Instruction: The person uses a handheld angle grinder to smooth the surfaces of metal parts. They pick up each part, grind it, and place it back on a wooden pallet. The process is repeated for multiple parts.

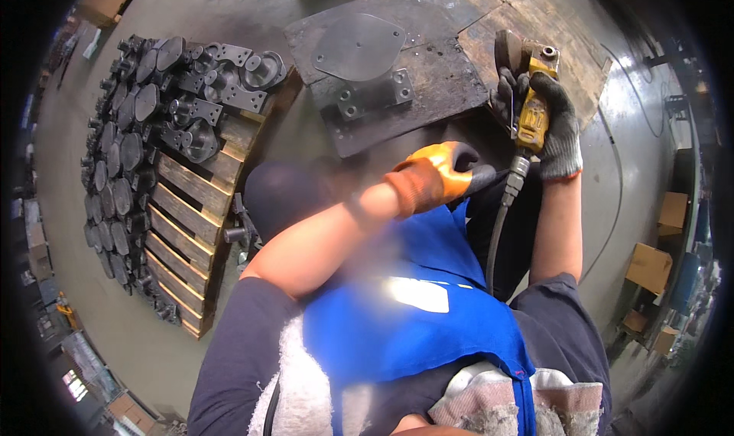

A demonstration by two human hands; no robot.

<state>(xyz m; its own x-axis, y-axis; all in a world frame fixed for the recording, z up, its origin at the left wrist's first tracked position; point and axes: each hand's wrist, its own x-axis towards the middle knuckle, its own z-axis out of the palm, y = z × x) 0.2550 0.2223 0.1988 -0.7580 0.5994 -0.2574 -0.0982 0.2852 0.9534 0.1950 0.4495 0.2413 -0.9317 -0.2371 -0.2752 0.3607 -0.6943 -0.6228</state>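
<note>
My right hand (560, 123), in a grey and black work glove, is wrapped round a yellow air grinder (534, 115). A dark hose (500, 222) runs from the grinder's metal fitting down past my lap. My left hand (443, 175), in an orange glove with dark fingertips, is held across my body with its fingers curled together. Whether anything small is between them is hidden. Ahead of my left hand, a dark metal part with a rounded flat plate (358, 46) and a drilled bracket (375, 94) lies on a worn board (436, 92).
On the left, a wooden pallet (191, 180) carries many similar dark metal parts (122, 153) in rows. Wooden planks (562, 54) extend beyond the grinder. A thin cable (618, 168) trails over the floor at right, near cardboard boxes (648, 268).
</note>
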